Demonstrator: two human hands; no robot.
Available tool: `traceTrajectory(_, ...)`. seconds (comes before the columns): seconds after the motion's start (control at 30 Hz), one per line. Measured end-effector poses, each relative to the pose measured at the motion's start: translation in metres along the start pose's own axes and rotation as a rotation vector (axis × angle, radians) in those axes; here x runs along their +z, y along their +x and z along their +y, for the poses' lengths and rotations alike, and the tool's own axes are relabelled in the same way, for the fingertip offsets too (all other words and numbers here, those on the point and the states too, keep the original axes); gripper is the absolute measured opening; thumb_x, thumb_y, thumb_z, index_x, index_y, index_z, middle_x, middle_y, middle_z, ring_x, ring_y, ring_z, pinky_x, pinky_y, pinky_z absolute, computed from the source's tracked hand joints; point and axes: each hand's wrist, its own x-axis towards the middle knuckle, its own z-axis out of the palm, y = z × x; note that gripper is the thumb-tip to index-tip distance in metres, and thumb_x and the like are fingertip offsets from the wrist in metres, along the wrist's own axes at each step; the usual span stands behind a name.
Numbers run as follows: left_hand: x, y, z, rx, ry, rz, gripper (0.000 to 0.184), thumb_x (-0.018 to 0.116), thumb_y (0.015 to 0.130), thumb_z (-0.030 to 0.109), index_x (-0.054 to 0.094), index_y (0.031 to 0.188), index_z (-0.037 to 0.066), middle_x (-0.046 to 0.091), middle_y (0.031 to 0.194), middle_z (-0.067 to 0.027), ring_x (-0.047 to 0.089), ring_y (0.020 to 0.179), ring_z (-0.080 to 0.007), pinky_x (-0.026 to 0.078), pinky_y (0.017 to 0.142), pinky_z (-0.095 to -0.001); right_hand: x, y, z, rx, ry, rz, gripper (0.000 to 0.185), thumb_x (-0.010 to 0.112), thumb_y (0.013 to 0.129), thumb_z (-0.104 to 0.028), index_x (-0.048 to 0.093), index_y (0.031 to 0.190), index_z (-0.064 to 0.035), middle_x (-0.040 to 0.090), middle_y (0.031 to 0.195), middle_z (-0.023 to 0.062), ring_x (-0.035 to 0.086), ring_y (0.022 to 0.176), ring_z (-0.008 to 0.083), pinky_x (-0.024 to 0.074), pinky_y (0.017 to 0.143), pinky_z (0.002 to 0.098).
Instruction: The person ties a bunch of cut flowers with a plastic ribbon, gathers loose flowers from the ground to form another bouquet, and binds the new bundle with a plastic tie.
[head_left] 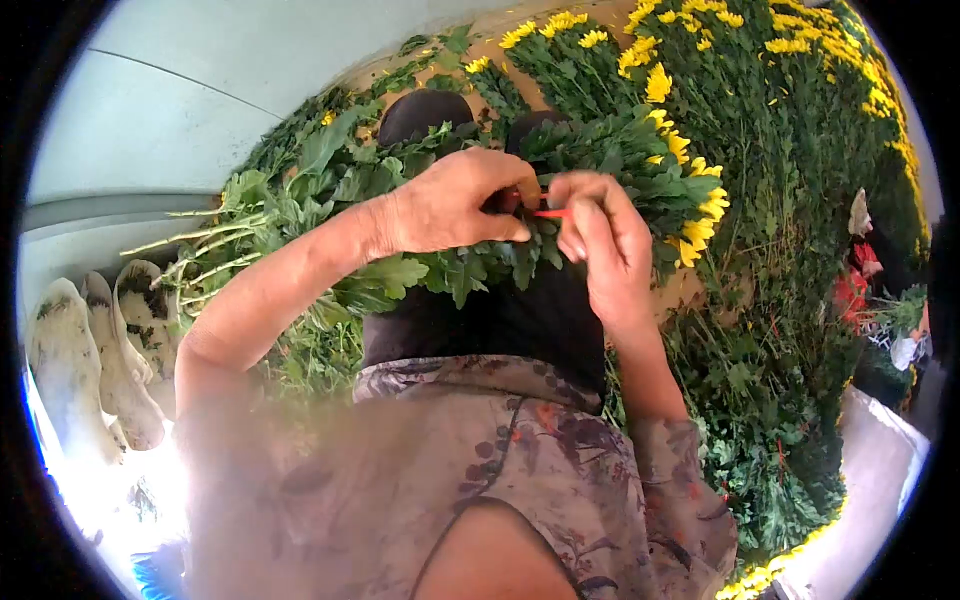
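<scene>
A bunch of yellow flowers (690, 240) with green leaves lies across my lap, its blooms to the right and its bare stem ends to the left. Over the middle of the bunch, my left hand (465, 200) is closed with thumb and fingers curled at a red tie (550, 212). Just to its right, my right hand (605, 235) pinches the other end of that red tie between thumb and fingers. Leaves and fingers hide how far the tie passes around the stems.
Many more yellow flowers (820, 45) with long leafy stems are piled at the right and top. White objects with dark stains (70, 350) stand at the left. Red and white items (862, 270) lie at the far right, and a pale wall (170, 90) rises at the upper left.
</scene>
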Motion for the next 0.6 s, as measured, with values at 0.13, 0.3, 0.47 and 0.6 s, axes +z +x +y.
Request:
traceTrajectory(0.13,0.014,-0.009,-0.01,0.117,0.07,0.174,0.018,0.068,0.078,0.013,0.062,0.094,0.004,0.062,0.086,-0.0112,0.06,0.086,-0.0301,0.048,0.074,-0.0387,0.021,0.012,0.011,-0.111,-0.003,0.029,0.011,0.043,0.097,-0.007,0.05,0.092,-0.0009,0.056,0.111,0.0105,0.037,0.059,0.0025,0.0368,0.053,0.0199)
traceTrajectory(0.3,0.018,-0.007,-0.015,0.187,0.172,0.257,0.015,0.065,0.08,0.012,0.063,0.094,0.006,0.062,0.088,-0.0089,0.06,0.086,-0.0318,0.049,0.074,-0.0396,0.017,0.013,0.012,-0.252,-0.297,0.087,0.007,0.049,0.093,-0.003,0.051,0.092,0.0028,0.058,0.114,0.0132,0.053,0.068,0.0094,0.0456,0.059,0.0255)
traceTrajectory(0.47,0.012,-0.01,-0.017,0.179,0.159,0.23,0.013,0.065,0.081,0.012,0.064,0.091,0.004,0.062,0.085,-0.0096,0.06,0.083,-0.0317,0.049,0.072,-0.0383,0.018,0.001,0.019,-0.127,-0.661,0.183,0.012,0.054,0.094,-0.009,0.053,0.1,0.0016,0.063,0.099,0.0176,0.065,0.077,0.0294,0.0499,0.067,0.0348)
traceTrajectory(0.6,0.015,-0.008,-0.018,0.107,-0.102,0.261,0.011,0.065,0.083,0.007,0.066,0.092,0.001,0.065,0.081,-0.0076,0.063,0.077,-0.0187,0.05,0.07,-0.0307,0.015,-0.003,0.03,-0.207,-0.819,0.231,0.013,0.062,0.088,-0.009,0.06,0.1,-0.0056,0.062,0.089,0.0129,0.062,0.074,0.0328,0.0495,0.064,0.0375)
